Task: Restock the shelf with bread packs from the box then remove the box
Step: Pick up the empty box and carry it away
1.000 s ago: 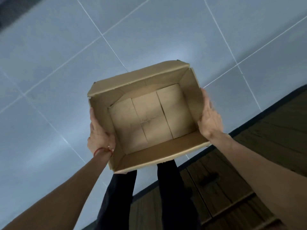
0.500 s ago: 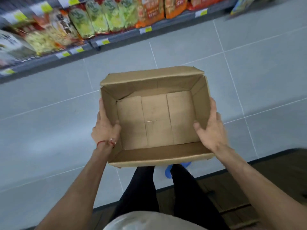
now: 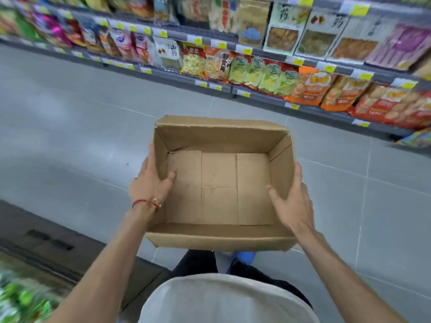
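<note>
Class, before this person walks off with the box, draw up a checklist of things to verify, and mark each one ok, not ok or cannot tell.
1. Is the cardboard box empty: ok, only its bare bottom shows.
2. Does the left hand grip the left wall, thumb inside: ok.
3. Does the right hand grip the right wall, thumb inside: ok.
4. Are the bottom flaps closed: ok.
5. Is the floor ahead free of obstacles: ok where visible; beneath the box, cannot tell.
6. Is restocking finished: cannot tell, not in view.
</note>
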